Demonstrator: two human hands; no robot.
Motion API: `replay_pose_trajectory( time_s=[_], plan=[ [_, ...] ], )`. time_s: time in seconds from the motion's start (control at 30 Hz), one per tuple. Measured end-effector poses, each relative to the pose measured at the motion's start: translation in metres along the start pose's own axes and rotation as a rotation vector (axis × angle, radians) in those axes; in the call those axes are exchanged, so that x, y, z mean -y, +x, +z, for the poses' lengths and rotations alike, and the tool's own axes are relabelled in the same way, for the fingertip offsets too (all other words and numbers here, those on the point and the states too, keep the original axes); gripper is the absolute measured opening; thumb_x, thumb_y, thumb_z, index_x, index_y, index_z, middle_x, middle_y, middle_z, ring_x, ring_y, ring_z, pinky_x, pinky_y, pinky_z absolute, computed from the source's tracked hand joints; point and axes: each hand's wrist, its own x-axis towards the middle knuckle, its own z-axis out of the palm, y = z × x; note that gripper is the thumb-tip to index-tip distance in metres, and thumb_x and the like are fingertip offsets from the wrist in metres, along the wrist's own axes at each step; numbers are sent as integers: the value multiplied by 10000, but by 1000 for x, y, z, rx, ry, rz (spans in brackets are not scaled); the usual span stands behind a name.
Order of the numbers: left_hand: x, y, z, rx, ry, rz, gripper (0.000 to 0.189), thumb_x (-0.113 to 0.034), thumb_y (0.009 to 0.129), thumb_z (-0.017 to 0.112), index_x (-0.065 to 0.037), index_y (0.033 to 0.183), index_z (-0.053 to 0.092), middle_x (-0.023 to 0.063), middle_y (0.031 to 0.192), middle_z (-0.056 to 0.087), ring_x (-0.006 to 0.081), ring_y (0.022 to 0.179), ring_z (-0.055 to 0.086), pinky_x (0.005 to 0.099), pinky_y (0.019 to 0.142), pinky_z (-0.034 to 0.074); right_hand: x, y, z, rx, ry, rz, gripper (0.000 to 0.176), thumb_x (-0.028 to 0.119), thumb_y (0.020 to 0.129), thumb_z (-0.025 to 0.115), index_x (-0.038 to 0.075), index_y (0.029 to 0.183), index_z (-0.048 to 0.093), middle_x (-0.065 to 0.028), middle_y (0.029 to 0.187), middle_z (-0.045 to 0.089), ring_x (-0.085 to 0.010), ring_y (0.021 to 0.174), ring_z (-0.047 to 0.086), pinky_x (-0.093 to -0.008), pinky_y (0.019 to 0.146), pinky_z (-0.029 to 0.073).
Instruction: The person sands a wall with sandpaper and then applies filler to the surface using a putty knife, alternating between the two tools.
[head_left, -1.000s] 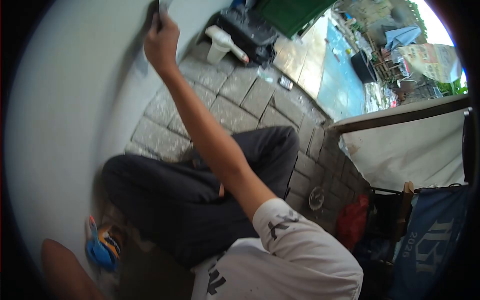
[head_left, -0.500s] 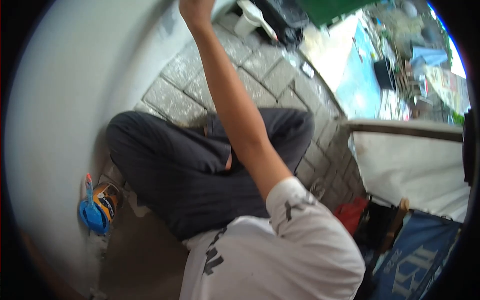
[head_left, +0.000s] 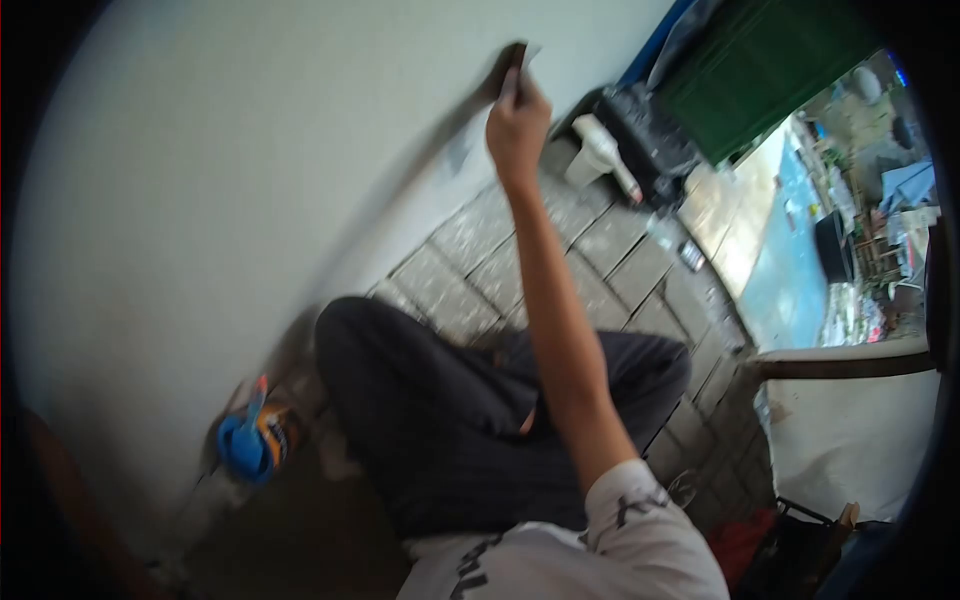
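My right hand [head_left: 517, 135] reaches out along the pale wall [head_left: 300, 130]. Its fingers are closed on a small flat scraper-like tool [head_left: 518, 62] with a dark part and a thin light edge, held close to the wall surface. The tool's exact kind is too blurred to tell. At the lower left edge a dim forearm [head_left: 85, 510] shows, but my left hand is out of the picture. A yellow-labelled can [head_left: 275, 432] stands by the wall, with a blue tool or lid [head_left: 243, 447] and a red-tipped handle on it.
My crossed legs [head_left: 430, 410] rest on grey paving [head_left: 480, 260]. Ahead are a white dipper-like container [head_left: 590, 165], a black case [head_left: 645, 150] and a green crate [head_left: 760, 70]. A white sheet on a frame [head_left: 845, 420] stands at the right.
The head view has turned, so things sit lower and further right. My right hand, cut off at the top before, now shows whole with the flat tool near the wall.
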Motion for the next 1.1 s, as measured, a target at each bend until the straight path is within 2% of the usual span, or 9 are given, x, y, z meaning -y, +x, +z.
replay_pose_trajectory(
  time_s=[0.23, 0.47, 0.5, 0.53, 0.6, 0.73, 0.77, 0.87, 1.1],
  plan=[
    [-19, 25, 7, 73, 65, 48, 240, -368, 1016, 561, -202, 1186, 594, -50, 1076, 669, 189, 1004, 629, 413, 851, 457, 3, -1, -1, 1, 11, 20, 295, 151, 1054, 503, -108, 1088, 641, -128, 672, 576, -128, 642, 392, -331, 592, 403],
    [-22, 49, 10, 159, 6, 211, 252, -387, 1019, 559, -216, 1202, 586, -63, 1075, 666, 185, 1011, 626, 416, 852, 448, 1, -1, -3, -17, -47, -67, 350, 110, 1027, 513, -32, 1338, 588, -315, 858, 624, -194, 632, 464, -345, 636, 465],
    [-20, 53, 8, 174, -15, 237, 254, -390, 1019, 558, -218, 1204, 585, -65, 1075, 666, 184, 1012, 625, 416, 852, 447, 5, -2, -4, 1, -46, -20, 346, 104, 1028, 507, -34, 1335, 590, -334, 1046, 656, -247, 748, 632, -349, 753, 507],
    [-15, 56, 6, 181, -37, 256, 256, -393, 1020, 558, -220, 1206, 584, -67, 1075, 666, 183, 1013, 625, 417, 852, 446, 10, -2, -6, 50, 31, 83, 352, 133, 1054, 480, -61, 1331, 580, -286, 1279, 622, -330, 1236, 618, -336, 1025, 450],
    [3, 55, 3, 165, -91, 233, 259, -398, 1021, 557, -224, 1211, 582, -70, 1074, 665, 182, 1015, 624, 418, 853, 443, 14, -4, -6, 27, 35, 78, 360, 120, 1051, 488, -45, 1362, 560, -263, 1305, 622, -300, 1258, 608, -325, 1030, 448],
    [115, 2, 10, -108, -256, -316, 116, -78, 941, 542, -39, 995, 637, 102, 905, 672, 231, 796, 645, 362, 697, 526, 19, -5, -8, 28, 100, 101, 376, 111, 1047, 492, -29, 1393, 536, -261, 1336, 605, -276, 1266, 601, -315, 1035, 446],
    [131, -11, 0, 165, 208, -609, 137, 7, 937, 535, -34, 1029, 629, 110, 930, 666, 229, 778, 628, 362, 710, 517, 12, -4, -5, 8, 106, 52, 378, 109, 1047, 490, -25, 1398, 531, -268, 1339, 598, -271, 1272, 596, -313, 1036, 445],
    [214, -84, -4, 198, 134, -1200, 292, -204, 1059, 521, 53, 1132, 640, 114, 1030, 677, 156, 948, 616, 302, 859, 500, 9, -3, -8, 9, 77, 83, 327, 109, 1036, 513, -66, 1299, 598, -264, 1223, 669, -263, 1164, 649, -329, 992, 472],
    [308, -259, -65, 1043, 525, -1444, 395, -354, 988, 562, -10, 1164, 646, 206, 1089, 689, 321, 1032, 654, 445, 890, 504, -9, -2, 0, 83, 116, -37, 337, 154, 1073, 473, -113, 1188, 644, -186, 934, 732, -164, 892, 666, -320, 817, 528]
  ],
)
